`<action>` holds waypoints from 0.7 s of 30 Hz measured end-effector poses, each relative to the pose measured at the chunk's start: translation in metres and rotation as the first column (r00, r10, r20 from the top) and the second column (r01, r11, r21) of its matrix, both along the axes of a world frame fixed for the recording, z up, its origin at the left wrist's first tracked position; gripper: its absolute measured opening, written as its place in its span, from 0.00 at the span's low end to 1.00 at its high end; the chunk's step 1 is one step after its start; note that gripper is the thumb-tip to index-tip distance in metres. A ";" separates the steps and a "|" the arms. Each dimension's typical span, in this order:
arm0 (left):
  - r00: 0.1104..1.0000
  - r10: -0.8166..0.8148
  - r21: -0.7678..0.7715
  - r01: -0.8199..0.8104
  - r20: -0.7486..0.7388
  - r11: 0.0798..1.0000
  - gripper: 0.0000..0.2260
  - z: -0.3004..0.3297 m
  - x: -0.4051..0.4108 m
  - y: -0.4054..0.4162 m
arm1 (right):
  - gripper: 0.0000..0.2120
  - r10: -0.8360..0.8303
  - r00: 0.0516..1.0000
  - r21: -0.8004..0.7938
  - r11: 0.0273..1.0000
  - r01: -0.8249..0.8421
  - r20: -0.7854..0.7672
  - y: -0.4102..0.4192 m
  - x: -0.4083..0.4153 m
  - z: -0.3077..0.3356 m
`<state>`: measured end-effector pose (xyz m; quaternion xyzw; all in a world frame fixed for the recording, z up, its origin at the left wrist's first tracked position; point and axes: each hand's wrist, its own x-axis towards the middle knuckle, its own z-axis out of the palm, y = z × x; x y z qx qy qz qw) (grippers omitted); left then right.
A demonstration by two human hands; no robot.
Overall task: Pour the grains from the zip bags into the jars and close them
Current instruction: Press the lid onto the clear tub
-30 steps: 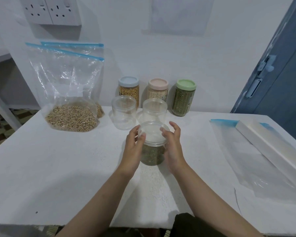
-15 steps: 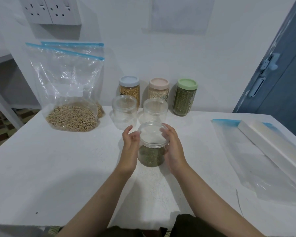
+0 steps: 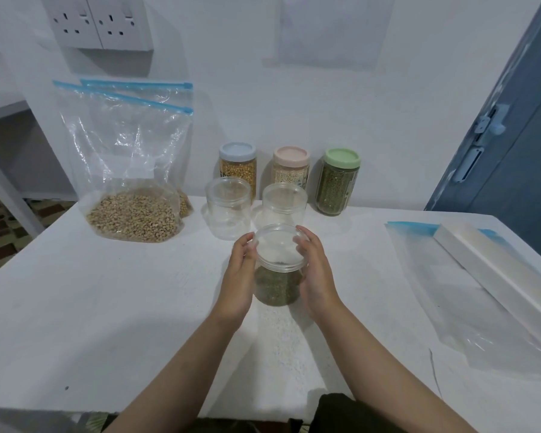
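Near me, both hands [image 3: 238, 270] [image 3: 317, 270] grip the lid [image 3: 278, 248] on one filled jar [image 3: 277, 287]; two far jars [image 3: 228, 210] wait empty.

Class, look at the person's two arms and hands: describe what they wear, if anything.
Both forearms are bare to the frame's lower edge, with no sleeves in view. The left hand and right hand wear no gloves, and no rings, watch or bracelet show on either.

Readable text: we find none anywhere.
Blue-lidded jar [image 3: 237, 170], back of the counter: we see a label patch, its print too small to read.
Pink-lidded jar [image 3: 291, 170]: the same, illegible.
Green-lidded jar [image 3: 338, 182]: a label at its side, illegible.
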<state>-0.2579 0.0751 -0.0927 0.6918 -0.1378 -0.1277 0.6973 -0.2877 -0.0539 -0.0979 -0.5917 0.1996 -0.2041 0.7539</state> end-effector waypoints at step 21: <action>0.989 -0.145 0.052 0.143 0.041 0.988 0.22 0.003 -0.022 -0.090 | 0.17 -0.219 0.973 -0.381 0.908 0.176 -0.073 -0.074 -0.041 0.002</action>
